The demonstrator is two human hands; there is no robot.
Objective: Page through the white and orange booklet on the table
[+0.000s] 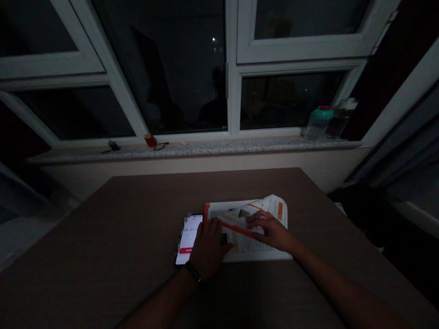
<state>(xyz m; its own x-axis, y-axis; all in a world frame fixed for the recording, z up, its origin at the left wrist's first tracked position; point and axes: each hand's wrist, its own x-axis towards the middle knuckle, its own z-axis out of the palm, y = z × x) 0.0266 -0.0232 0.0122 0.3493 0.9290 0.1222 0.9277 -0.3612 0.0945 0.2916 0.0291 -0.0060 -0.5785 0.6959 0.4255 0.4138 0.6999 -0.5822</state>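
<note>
A printed magazine point(260, 251) with orange and red trim lies on the brown table, one page point(245, 211) lifted and folded over in a diagonal flap. My left hand point(208, 249) rests flat, fingers stretched, across the magazine's left edge; a dark band circles its wrist. My right hand point(269, 232) has bent fingers around the flap's red-edged margin, with the thumb on the near side. Just left of my left hand is a phone point(189, 235), its lit screen showing a timer and a red button, partly covered by that hand.
The brown table point(137, 219) reaches a wall below a speckled stone windowsill point(212, 146). On the sill stand a teal-lidded clear bottle point(319, 123), another clear bottle point(341, 119) and a small red item point(150, 140). Dark windows lie behind; the room is dim.
</note>
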